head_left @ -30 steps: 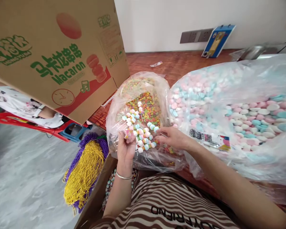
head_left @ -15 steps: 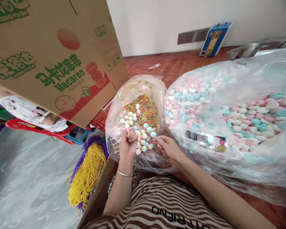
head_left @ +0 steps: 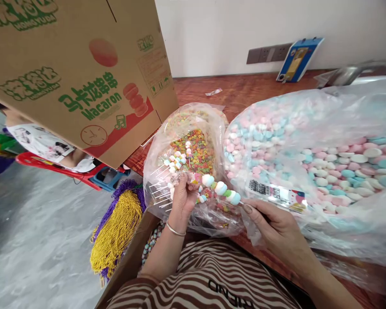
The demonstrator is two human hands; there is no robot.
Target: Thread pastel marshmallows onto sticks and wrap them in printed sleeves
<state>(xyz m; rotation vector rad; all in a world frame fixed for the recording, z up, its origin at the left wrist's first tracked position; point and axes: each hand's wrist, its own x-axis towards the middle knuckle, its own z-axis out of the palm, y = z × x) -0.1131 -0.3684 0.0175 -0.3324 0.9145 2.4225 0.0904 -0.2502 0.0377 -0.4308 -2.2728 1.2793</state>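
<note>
My right hand [head_left: 273, 225] pinches the thin stick of a candy skewer [head_left: 221, 189], strung with blue-and-white marshmallow pieces and green rings. My left hand [head_left: 185, 195] grips a small printed clear wrapper [head_left: 194, 177] close to the skewer's far end. Whether that end is inside the wrapper I cannot tell. Beneath the hands, several finished-looking skewers [head_left: 176, 161] with white sticks lie on a plastic bag of coloured ring candies [head_left: 201, 148]. On the right, a large clear bag [head_left: 263, 103] holds pink, white and blue marshmallow pieces [head_left: 350, 167].
A tall cardboard box [head_left: 128, 56] stands on the left. Gold and purple bead strands [head_left: 119, 236] hang beside an open carton [head_left: 122, 266] at my lap. A blue device [head_left: 299, 60] rests by the wall. Another person's sleeve [head_left: 48, 141] shows behind the box.
My right hand has drawn back right and nearer, bringing the skewer out in a line between both hands. My left hand has shifted slightly right with the wrapper. The view has turned a little.
</note>
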